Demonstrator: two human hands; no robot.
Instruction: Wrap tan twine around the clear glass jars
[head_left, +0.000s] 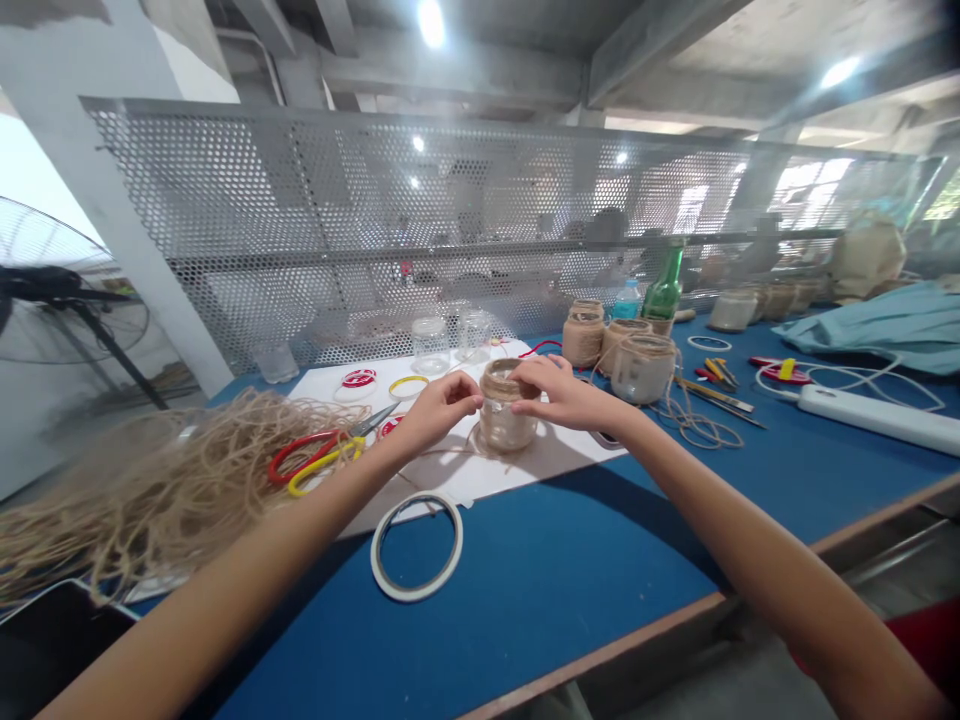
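A small glass jar [504,425] with brown jute twine wound round its upper part stands on a white board [525,462]. My left hand [439,405] is closed in a pinch at the jar's left rim, holding the twine. My right hand [564,392] rests on the jar's top and right side, fingers curled over the rim. Loose twine trails from the jar onto the board.
A big tangle of jute twine [150,480] lies at left beside red and yellow scissors [319,458]. A tape ring [417,545] lies on the blue table [570,580]. Twine-wrapped jars [641,365], a green bottle [664,290], empty jars [431,345], tools and a power strip [877,415] sit behind and right.
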